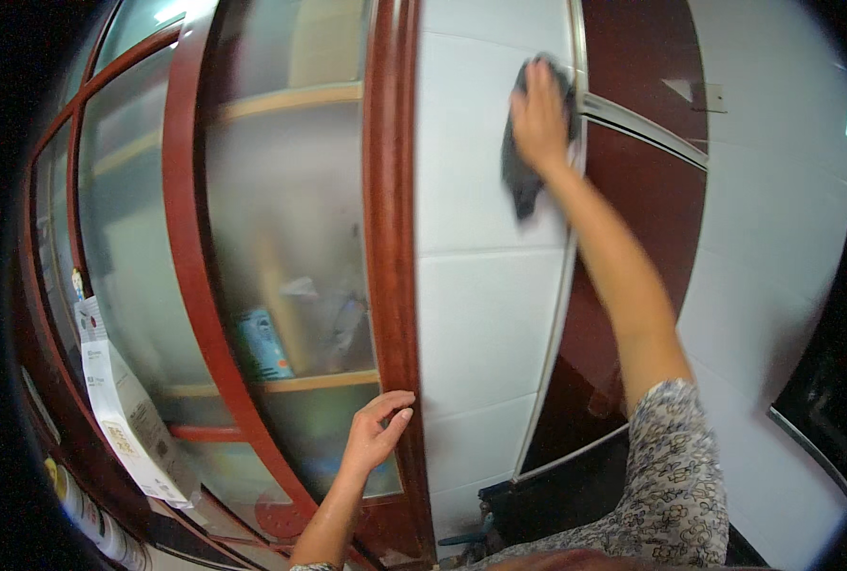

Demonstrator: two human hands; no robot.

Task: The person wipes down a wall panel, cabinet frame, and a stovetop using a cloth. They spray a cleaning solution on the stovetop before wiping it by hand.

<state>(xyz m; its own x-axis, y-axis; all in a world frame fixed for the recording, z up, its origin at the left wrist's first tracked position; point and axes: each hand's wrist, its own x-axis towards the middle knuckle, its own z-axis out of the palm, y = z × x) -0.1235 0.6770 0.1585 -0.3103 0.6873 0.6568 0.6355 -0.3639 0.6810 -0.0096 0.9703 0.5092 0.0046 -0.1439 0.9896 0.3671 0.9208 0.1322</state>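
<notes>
My right hand [543, 118] lies flat over a dark grey cloth [519, 168], pressing it to the white tiled wall [491, 314]. The cloth hangs below the palm and is blurred. Just right of it runs the pale metal edge of a dark red cabinet [641, 235]. Lower down, my left hand [380, 432] is at the reddish wooden frame [395, 250] of a frosted-glass cabinet. Its thumb and fingers are apart with nothing between them. Whether the fingertips touch the wood is hard to tell.
Behind the frosted glass [288, 185] are shelves with a blue box [263, 342]. At the left, a white printed package [127, 414] stands against the cabinet, with white containers [99, 521] below. A dark panel [830, 371] with a metal edge is at the right.
</notes>
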